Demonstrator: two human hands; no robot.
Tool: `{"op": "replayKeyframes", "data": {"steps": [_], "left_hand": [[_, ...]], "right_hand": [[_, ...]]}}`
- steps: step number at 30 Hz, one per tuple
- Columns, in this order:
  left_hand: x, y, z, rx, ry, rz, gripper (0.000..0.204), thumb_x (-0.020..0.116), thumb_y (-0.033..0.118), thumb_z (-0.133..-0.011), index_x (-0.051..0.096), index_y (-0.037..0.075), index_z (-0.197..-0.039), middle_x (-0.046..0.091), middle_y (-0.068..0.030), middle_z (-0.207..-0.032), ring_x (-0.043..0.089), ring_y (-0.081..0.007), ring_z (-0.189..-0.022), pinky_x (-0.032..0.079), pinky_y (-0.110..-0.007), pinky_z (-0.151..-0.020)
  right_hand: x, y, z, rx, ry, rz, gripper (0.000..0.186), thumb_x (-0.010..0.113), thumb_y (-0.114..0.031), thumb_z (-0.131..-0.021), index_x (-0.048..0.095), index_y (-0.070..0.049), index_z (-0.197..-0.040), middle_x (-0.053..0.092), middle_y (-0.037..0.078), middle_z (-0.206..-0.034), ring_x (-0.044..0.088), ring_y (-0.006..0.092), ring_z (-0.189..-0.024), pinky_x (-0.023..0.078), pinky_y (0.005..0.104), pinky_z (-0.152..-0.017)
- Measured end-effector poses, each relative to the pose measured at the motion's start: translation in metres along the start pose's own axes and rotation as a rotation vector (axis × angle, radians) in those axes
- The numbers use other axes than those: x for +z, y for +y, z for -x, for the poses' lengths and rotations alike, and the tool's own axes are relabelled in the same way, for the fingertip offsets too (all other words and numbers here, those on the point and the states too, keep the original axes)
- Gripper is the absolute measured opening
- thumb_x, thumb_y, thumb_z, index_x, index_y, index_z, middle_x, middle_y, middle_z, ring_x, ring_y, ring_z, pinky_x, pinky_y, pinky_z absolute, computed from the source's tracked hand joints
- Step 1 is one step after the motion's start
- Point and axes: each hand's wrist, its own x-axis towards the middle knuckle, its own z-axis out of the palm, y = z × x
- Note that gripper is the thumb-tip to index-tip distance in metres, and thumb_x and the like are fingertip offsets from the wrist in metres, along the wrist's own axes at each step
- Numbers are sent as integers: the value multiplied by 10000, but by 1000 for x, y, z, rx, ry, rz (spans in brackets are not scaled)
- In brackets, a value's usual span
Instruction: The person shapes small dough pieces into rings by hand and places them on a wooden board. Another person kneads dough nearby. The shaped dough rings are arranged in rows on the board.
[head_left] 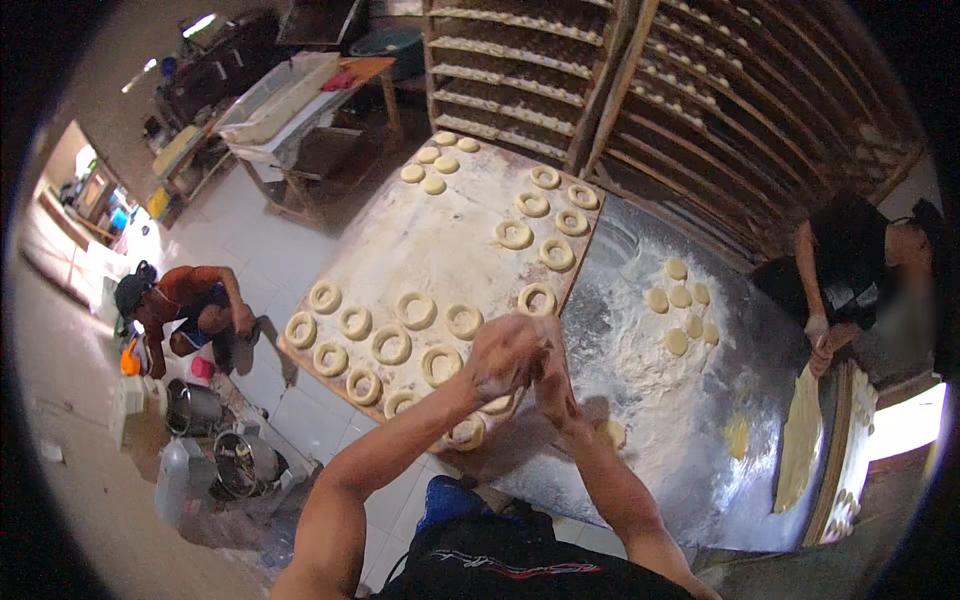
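Note:
My left hand (503, 357) and my right hand (550, 367) meet with curled fingers over the right part of a floured wooden board (400, 245); what is between them is hidden. A dough ring (537, 298) shows just beyond my fingertips; I cannot tell if they touch it. More dough rings (391, 343) lie around the near and right parts of the board, and several small dough rounds (434, 185) at its far end. To the right, more rounds (676, 340) rest on a floured metal table (600, 480), with one partly behind my right forearm.
A co-worker (840, 260) at the right holds a dough sheet (800, 440). Another person (190, 300) crouches at the left beside metal pots (195, 410) and a machine (180, 485). Wooden racks (515, 70) with dough pieces stand behind; a side table (280, 100) is farther back.

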Motion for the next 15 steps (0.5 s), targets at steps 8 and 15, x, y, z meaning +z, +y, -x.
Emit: {"op": "replayKeyframes", "data": {"steps": [8,15], "left_hand": [[-11,-95,-53,-614,7,129,264,449,179,-965,539,56,-1180,595,-169,-813,589,-373,-743,469,-432,-657],[-37,-146,-62,-403,-344,-322,337,539,306,-896,610,60,-1116,577,-220,-940,582,-393,-878,479,-470,-773]], "right_hand": [[12,32,-126,86,133,479,442,410,-257,-954,319,-49,-1334,549,176,-1148,555,240,-1028,440,386,-869],[-50,8,-87,-213,568,526,406,391,-125,-958,313,-60,-1351,665,149,-897,590,223,-761,454,367,-821]]}}
